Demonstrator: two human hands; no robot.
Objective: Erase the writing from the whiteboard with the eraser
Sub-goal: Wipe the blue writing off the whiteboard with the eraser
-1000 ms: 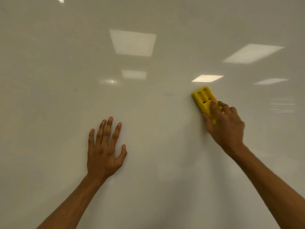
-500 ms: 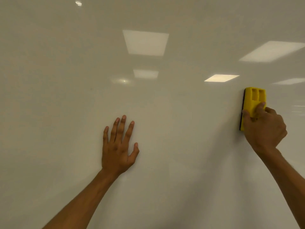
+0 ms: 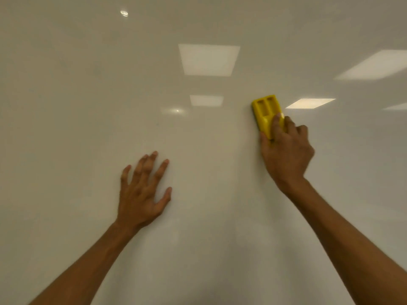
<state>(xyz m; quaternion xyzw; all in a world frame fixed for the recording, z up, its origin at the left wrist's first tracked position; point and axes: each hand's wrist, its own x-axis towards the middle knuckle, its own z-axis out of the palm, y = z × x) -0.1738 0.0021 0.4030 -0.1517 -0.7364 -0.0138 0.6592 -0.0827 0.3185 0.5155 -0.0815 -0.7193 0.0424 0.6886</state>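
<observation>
A glossy whiteboard fills the whole head view. My right hand grips the lower half of a yellow eraser and presses it flat against the board, right of centre. The eraser's top end, with two rectangular recesses, sticks up above my fingers. My left hand lies flat on the board lower down and to the left, fingers spread, holding nothing. I see no writing on the board around the eraser.
Ceiling light panels reflect in the board as pale rectangles above and to the right of the eraser. A small round light reflection shows near the top left. No board edge or tray is in view.
My right hand swept the eraser to the right half a second ago and has now brought it back to the left. The left hand stays on the board, its fingers slightly more curled.
</observation>
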